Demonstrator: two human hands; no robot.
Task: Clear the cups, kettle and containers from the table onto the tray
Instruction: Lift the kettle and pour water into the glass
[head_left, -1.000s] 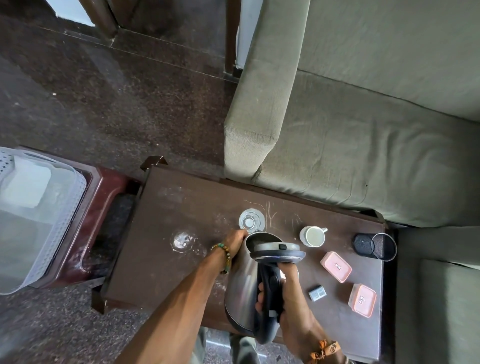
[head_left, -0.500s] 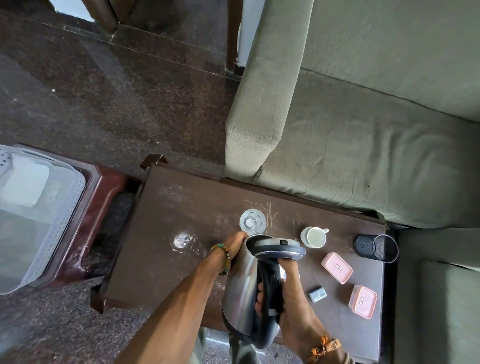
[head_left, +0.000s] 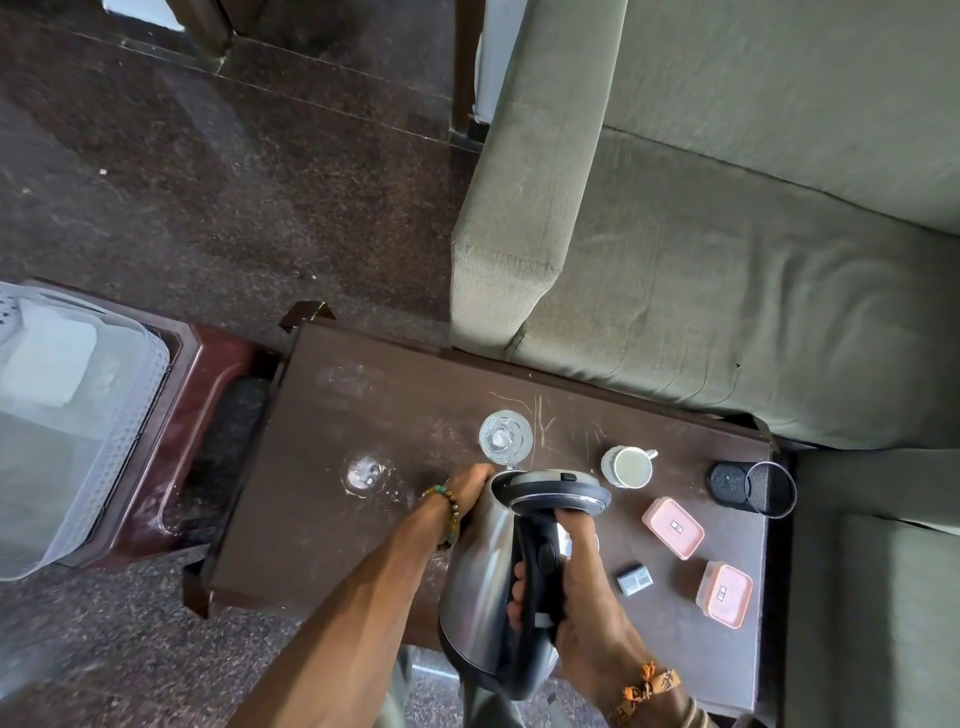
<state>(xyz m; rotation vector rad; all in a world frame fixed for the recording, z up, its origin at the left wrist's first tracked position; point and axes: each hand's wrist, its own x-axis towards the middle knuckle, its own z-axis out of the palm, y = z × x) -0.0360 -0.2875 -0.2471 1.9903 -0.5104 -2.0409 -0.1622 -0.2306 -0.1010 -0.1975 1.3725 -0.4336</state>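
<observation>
The right hand (head_left: 576, 597) gripped the black handle of the steel kettle (head_left: 480, 566), which was held tilted over the near edge of the table (head_left: 311, 519). The left hand (head_left: 467, 493) lay against the kettle's side. Its fingers were hidden behind the body, so its grasp could not be told. A clear glass (head_left: 505, 436) stood just past the spout. Another glass (head_left: 365, 473) further left was faint against the dark wood. The white perforated tray (head_left: 140, 415) was cut off at the left.
</observation>
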